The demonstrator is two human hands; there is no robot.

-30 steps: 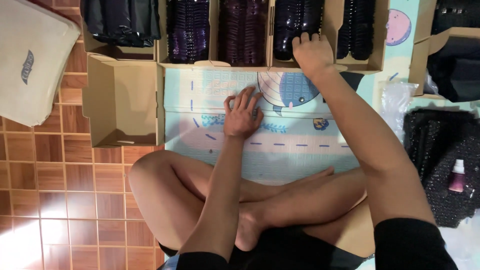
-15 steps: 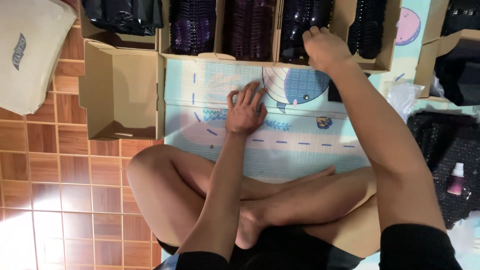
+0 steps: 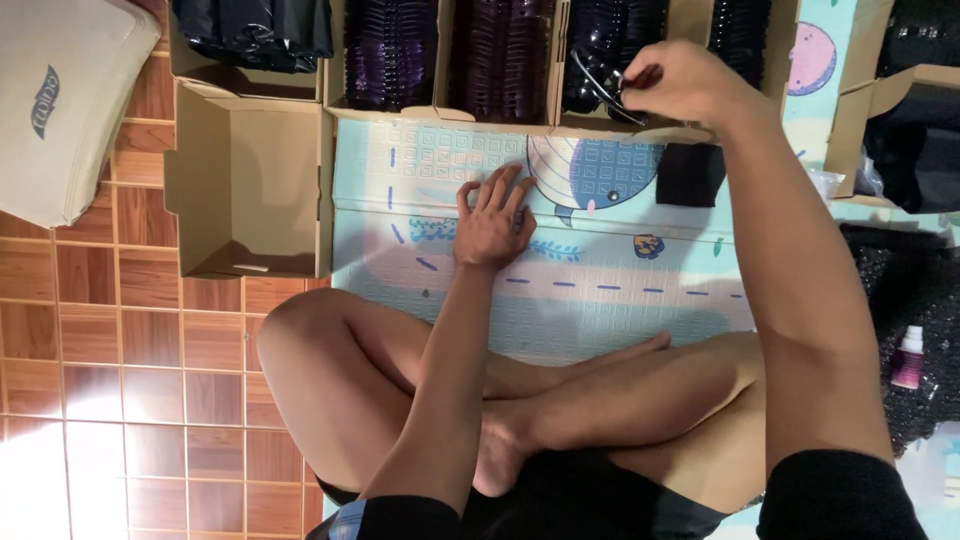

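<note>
My right hand (image 3: 678, 82) is closed on a dark pair of glasses (image 3: 603, 88), held just above the front edge of a cardboard box (image 3: 560, 125) packed with rows of dark glasses. My left hand (image 3: 494, 217) lies flat on the pale blue play mat (image 3: 600, 285), fingers spread, holding nothing. A small black square piece (image 3: 689, 174) lies on the mat below my right hand. My crossed legs rest at the mat's near edge.
An open cardboard box (image 3: 250, 190) with nothing in it stands left of the mat. More boxes of dark items line the top (image 3: 250, 30). A beige cushion (image 3: 60, 110) is at top left. A black sequined fabric (image 3: 915, 320) and a small bottle (image 3: 909, 357) lie right.
My right hand has drawn back out of the box with a pair of glasses in its fingers. My left hand has stayed flat on the mat.
</note>
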